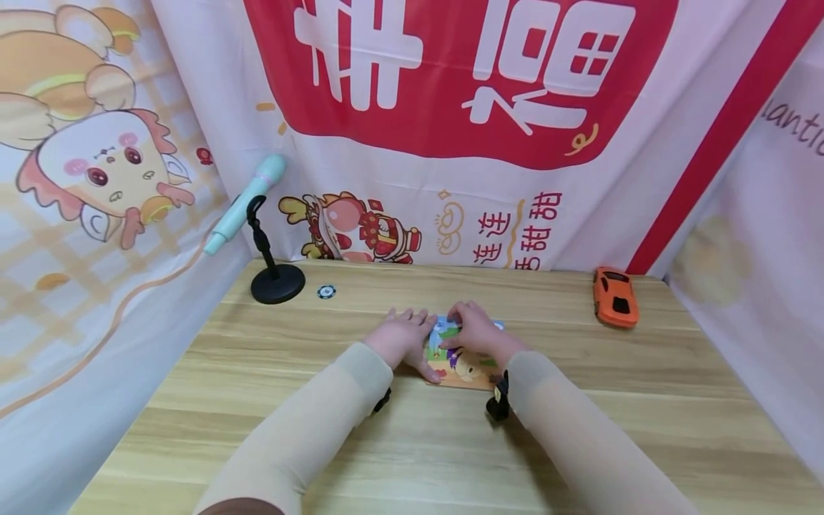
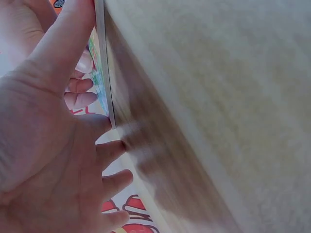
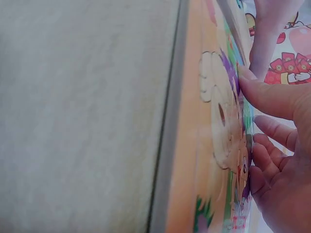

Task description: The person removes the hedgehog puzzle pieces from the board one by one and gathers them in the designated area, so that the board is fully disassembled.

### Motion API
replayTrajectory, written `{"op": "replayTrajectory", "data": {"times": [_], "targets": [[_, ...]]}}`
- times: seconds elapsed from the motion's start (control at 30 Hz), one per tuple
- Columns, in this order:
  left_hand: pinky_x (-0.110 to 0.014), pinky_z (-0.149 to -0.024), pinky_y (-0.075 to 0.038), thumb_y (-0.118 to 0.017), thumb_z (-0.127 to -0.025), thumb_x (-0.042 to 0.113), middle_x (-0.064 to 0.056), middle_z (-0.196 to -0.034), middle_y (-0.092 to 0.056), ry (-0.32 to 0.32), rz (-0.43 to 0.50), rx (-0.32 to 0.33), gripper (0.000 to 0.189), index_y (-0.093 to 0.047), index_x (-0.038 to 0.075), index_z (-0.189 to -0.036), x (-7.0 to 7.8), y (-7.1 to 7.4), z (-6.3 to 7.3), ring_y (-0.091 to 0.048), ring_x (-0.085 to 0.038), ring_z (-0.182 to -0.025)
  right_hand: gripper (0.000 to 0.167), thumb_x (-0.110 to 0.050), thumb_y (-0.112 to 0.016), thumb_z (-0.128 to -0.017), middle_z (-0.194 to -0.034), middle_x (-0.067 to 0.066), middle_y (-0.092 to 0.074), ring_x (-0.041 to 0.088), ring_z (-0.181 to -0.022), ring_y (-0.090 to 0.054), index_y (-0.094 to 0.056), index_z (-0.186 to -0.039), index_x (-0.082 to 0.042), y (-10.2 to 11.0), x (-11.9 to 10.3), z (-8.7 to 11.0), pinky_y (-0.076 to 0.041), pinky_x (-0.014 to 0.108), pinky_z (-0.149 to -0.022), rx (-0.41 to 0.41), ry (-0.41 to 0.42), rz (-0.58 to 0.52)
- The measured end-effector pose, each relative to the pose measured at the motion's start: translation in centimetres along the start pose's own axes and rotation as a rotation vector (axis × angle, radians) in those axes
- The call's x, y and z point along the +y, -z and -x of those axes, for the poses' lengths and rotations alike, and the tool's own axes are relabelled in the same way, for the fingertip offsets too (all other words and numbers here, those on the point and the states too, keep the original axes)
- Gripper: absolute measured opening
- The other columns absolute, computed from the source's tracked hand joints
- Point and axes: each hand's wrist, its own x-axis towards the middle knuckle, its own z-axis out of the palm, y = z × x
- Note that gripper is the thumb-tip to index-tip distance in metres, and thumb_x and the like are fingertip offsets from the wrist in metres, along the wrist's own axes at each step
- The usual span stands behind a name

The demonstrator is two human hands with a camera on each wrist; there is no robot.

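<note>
The thin, rectangular picture board, its glossy face printed with cartoons, lies flat on the wood-grained table. At the board's left edge the left hand rests, fingers spread wide and straight. Over the board's upper part the right hand bends its fingers, tips against the print; whether they pinch anything I cannot tell. Right of the board, beyond it, sits a smooth orange toy car; left, a round-based black stand and a small patterned disc.

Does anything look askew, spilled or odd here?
Yes: the cartoon creature on the left cloth is upside down, body above face. No spill or damage shows on the table, but the left hand and right hand partly cover the picture board.
</note>
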Motion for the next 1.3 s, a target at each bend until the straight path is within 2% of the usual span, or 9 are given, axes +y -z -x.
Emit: {"op": "replayTrajectory", "data": {"times": [0.13, 0.3, 0.5, 0.7, 0.8, 1.0, 1.17, 1.3], "targets": [[-0.056, -0.117, -0.005, -0.070, -0.055, 0.085, -0.005, -0.164, -0.015, 0.017, -0.010, -0.014, 0.134, -0.017, 0.020, -0.160, 0.3, 0.1, -0.2, -0.014, -0.032, -0.148, 0.051, -0.030, -0.086, -0.078, -0.112, 0.007, -0.051, 0.024, -0.104, -0.050, -0.060, -0.116, -0.008, 0.2, 0.1, 0.1, -0.045, 0.042, -0.096, 0.000, -0.003, -0.010], [-0.059, -0.116, -0.003, -0.068, -0.047, 0.089, -0.005, -0.164, -0.013, 0.029, 0.007, -0.024, 0.141, -0.017, 0.021, -0.160, 0.0, -0.5, -1.2, -0.013, -0.034, -0.148, 0.052, -0.032, -0.085, -0.079, -0.114, 0.006, -0.051, 0.023, -0.104, -0.051, -0.062, -0.120, -0.009, 0.1, 0.2, 0.4, -0.045, 0.041, -0.097, 0.010, 0.012, -0.007], [-0.058, -0.116, 0.000, -0.064, -0.040, 0.093, -0.004, -0.165, -0.008, 0.027, 0.002, -0.038, 0.149, -0.009, 0.024, -0.160, -0.8, -1.5, -2.5, -0.010, -0.034, -0.148, 0.044, -0.029, -0.085, -0.079, -0.108, 0.003, -0.054, 0.021, -0.101, -0.055, -0.068, -0.115, -0.010, 0.1, 0.2, 0.5, -0.047, 0.039, -0.095, 0.024, 0.041, 0.021], [-0.057, -0.116, -0.001, -0.060, -0.037, 0.095, -0.002, -0.165, -0.004, 0.025, 0.022, -0.061, 0.151, -0.005, 0.027, -0.160, -1.4, -2.0, -3.6, -0.007, -0.034, -0.149, 0.044, -0.026, -0.085, -0.079, -0.106, 0.004, -0.053, 0.022, -0.099, -0.053, -0.067, -0.117, -0.012, 0.2, 0.1, 0.1, -0.047, 0.039, -0.092, 0.022, 0.010, -0.022], [-0.056, -0.117, -0.002, -0.059, -0.042, 0.095, -0.001, -0.165, -0.004, 0.033, 0.026, -0.072, 0.145, -0.006, 0.028, -0.160, -1.4, -1.9, -3.6, -0.007, -0.034, -0.149, 0.045, -0.024, -0.086, -0.079, -0.107, 0.005, -0.052, 0.023, -0.099, -0.053, -0.066, -0.118, -0.012, 0.2, 0.0, 0.1, -0.047, 0.040, -0.091, 0.018, -0.005, -0.034], [-0.055, -0.117, -0.003, -0.063, -0.064, 0.086, -0.006, -0.164, -0.011, 0.020, 0.064, -0.070, 0.126, -0.013, 0.022, -0.160, -0.2, 0.3, -0.6, -0.011, -0.034, -0.148, 0.047, -0.020, -0.086, -0.079, -0.110, 0.009, -0.051, 0.024, -0.101, -0.051, -0.064, -0.118, -0.010, 0.1, -0.2, 0.0, -0.046, 0.041, -0.093, 0.008, -0.016, -0.053], [-0.058, -0.116, -0.001, -0.055, -0.066, 0.089, -0.003, -0.165, -0.012, 0.037, 0.067, -0.083, 0.120, -0.014, 0.025, -0.160, -0.2, 0.2, -1.0, -0.013, -0.031, -0.149, 0.046, -0.020, -0.086, -0.079, -0.110, 0.009, -0.051, 0.025, -0.101, -0.051, -0.062, -0.117, -0.010, 0.2, -0.1, 0.0, -0.045, 0.041, -0.093, -0.007, -0.019, -0.071], [-0.059, -0.116, -0.002, -0.053, -0.076, 0.083, -0.002, -0.165, -0.013, 0.055, 0.071, -0.073, 0.108, -0.017, 0.026, -0.160, 0.1, 0.1, -1.1, -0.015, -0.031, -0.148, 0.046, -0.020, -0.086, -0.078, -0.110, 0.009, -0.050, 0.025, -0.100, -0.050, -0.062, -0.116, -0.009, 0.3, 0.1, -0.2, -0.045, 0.041, -0.092, -0.017, -0.024, -0.078]]}}
